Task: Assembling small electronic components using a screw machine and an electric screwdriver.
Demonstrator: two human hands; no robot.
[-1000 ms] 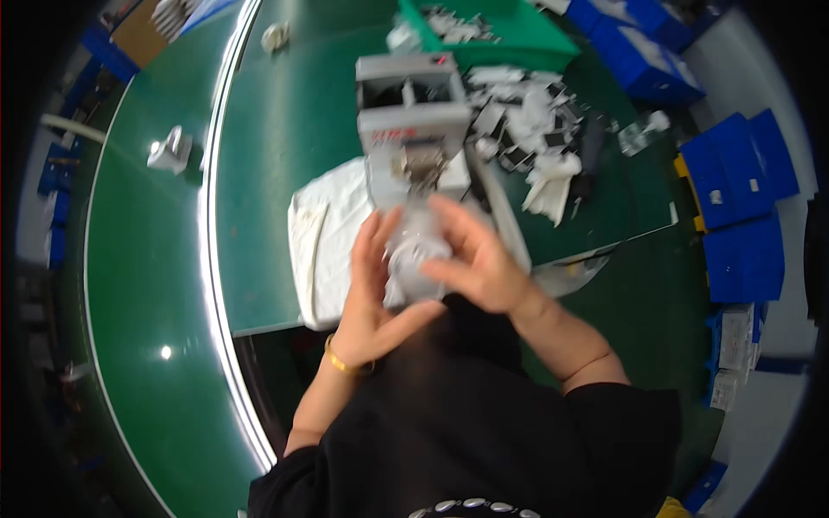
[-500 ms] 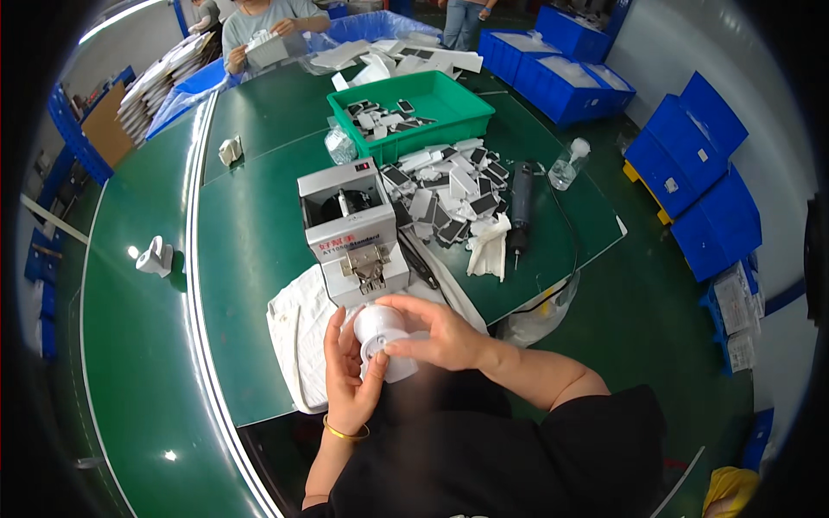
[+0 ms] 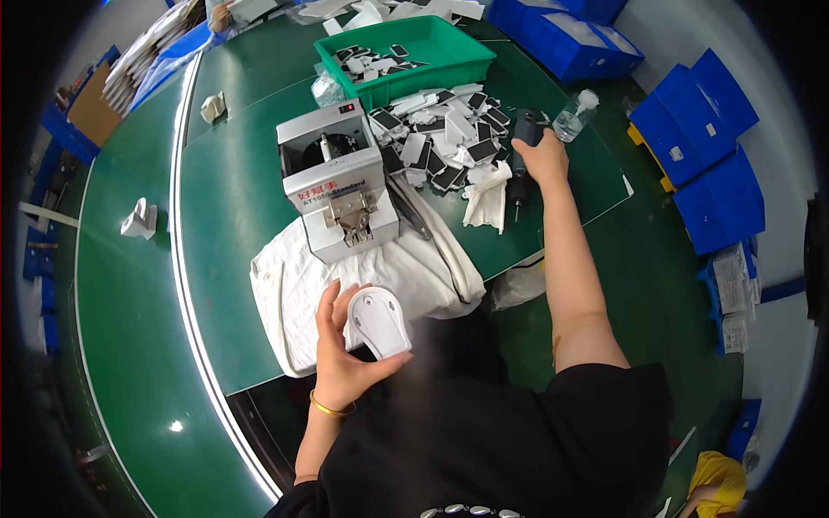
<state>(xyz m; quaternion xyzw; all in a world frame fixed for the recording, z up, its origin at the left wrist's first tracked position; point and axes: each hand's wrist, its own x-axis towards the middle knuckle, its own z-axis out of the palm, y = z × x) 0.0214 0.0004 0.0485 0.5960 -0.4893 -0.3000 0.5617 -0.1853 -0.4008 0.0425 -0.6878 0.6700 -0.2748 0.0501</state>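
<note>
My left hand (image 3: 345,350) holds a white plastic housing (image 3: 381,324) by its edges, its hollow side facing up. Inside the housing, a hole and small slots show. Off to the right, my right hand (image 3: 544,157) is closed around the dark body of an electric screwdriver (image 3: 522,184), which lies on the table with its bit pointing toward me. Beyond the left hand stands a grey screw feeder (image 3: 332,186), set on a white cloth (image 3: 289,315).
Small white and black plastic parts (image 3: 445,138) are heaped beside the feeder, in front of a green bin (image 3: 432,78). A crumpled white rag (image 3: 486,198) and a clear bottle (image 3: 570,123) flank the screwdriver. Blue crates (image 3: 695,121) stand at the right; a white piece (image 3: 140,220) lies left.
My right hand has left the white housing and reached forward right onto the electric screwdriver. The housing, in my left hand alone, now shows its hollow side. The view has shifted.
</note>
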